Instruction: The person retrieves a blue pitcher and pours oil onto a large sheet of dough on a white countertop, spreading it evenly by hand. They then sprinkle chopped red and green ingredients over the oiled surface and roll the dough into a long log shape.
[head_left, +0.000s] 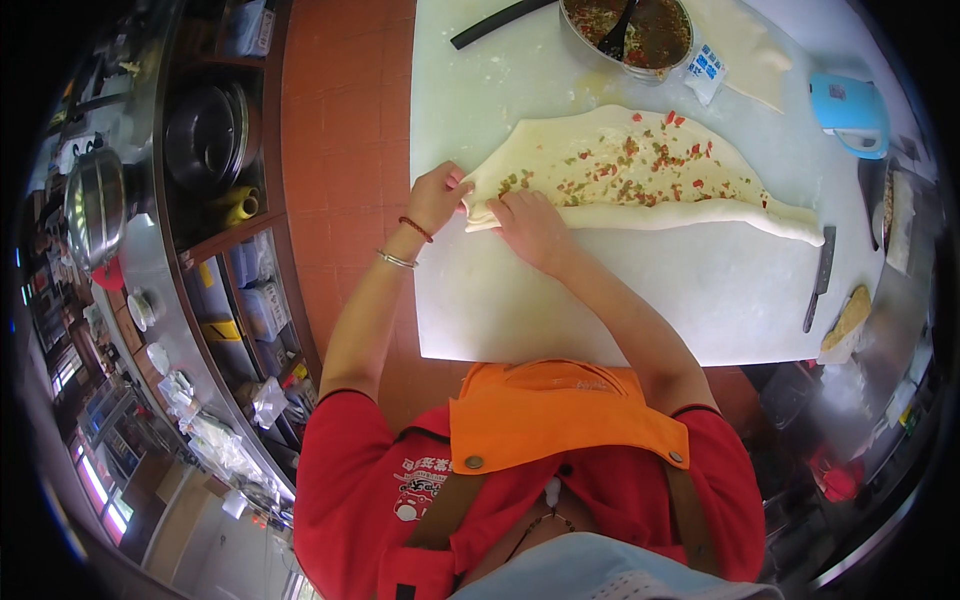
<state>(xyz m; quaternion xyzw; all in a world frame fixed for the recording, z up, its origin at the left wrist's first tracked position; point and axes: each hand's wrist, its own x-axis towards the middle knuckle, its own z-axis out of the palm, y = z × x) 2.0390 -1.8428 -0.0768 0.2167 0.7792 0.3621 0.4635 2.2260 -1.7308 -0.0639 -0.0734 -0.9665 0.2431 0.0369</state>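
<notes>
A wide sheet of pale dough (585, 142) lies on the white worktop, scattered with chopped red and green bits. Its near edge is folded over into a long roll (660, 216) that runs to the right. At the left end of the dough, my left hand (439, 196) pinches the dough's edge between thumb and fingers. Just right of it, my right hand (531, 225) rests palm down on the folded edge, its fingertips curled over the dough. A metal bowl (652, 73) of chopped red and green filling, with a black spoon (616, 37) in it, stands beyond the sheet.
A cleaver (823, 270) lies at the worktop's right side. A black bar (502, 24), a white packet (706, 73), a second dough sheet (750, 60) and a light-blue jug (851, 112) are at the back. Steel shelving with a dark pot (206, 135) stands left, across the tiled floor.
</notes>
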